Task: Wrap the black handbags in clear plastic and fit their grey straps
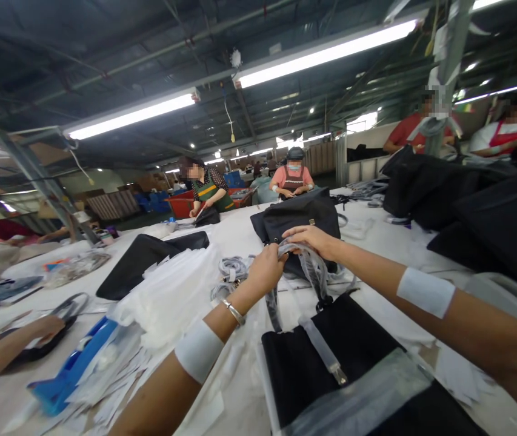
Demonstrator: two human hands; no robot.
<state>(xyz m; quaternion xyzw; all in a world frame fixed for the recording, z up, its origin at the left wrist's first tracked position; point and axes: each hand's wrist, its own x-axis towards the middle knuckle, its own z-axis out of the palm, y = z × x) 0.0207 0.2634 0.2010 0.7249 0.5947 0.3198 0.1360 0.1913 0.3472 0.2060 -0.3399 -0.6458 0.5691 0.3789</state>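
Note:
A black bag point(285, 369) lies flat on the table just in front of me, with a wrapped tab and metal clasp point(339, 374) on its front. Clear plastic film point(367, 387) covers its lower part. Its plastic-wrapped handle point(311, 266) rises toward the far side. My left hand point(266, 269) is closed round the left part of this handle. On the right part, my right hand point(313, 240) grips it with curled fingers. Just beyond both hands stands another black bag point(301, 215). Coiled wrapped straps point(233, 269) lie left of my left hand.
Thin white wrapping sheets point(167, 290) and a blue tape dispenser point(74, 369) are on the left. A co-worker's hand point(49, 330) holds a dark strap at far left. Black bags point(503, 224) are piled right. Two people stand across the white table point(235, 227).

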